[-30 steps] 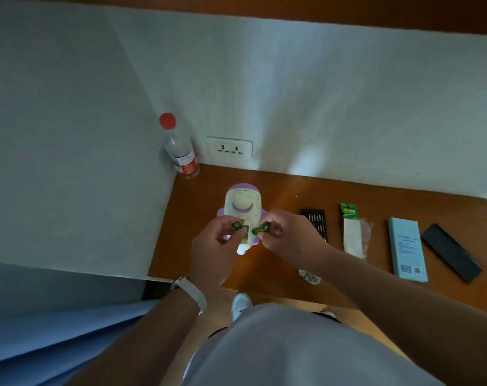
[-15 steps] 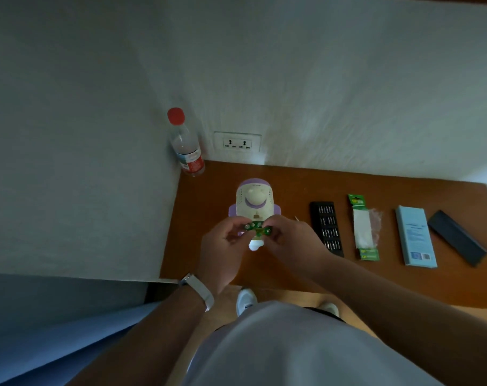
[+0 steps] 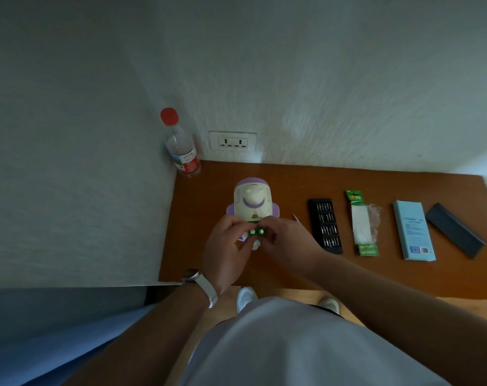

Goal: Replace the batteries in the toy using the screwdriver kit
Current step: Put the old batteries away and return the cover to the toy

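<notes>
As the left hand (image 3: 226,247) and right hand (image 3: 288,242) pinch the green batteries (image 3: 257,232) together just at the toy's (image 3: 252,201) near side, these seem light, hard, slick — grip mid-barrel, not the ends.

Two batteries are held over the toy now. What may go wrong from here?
1. The left hand and right hand pinch the batteries by fingertips only; one may slip and roll off the table.
2. Both batteries seem to show like ends toward the camera; if the toy needs opposite directions, one may go in reversed.
</notes>
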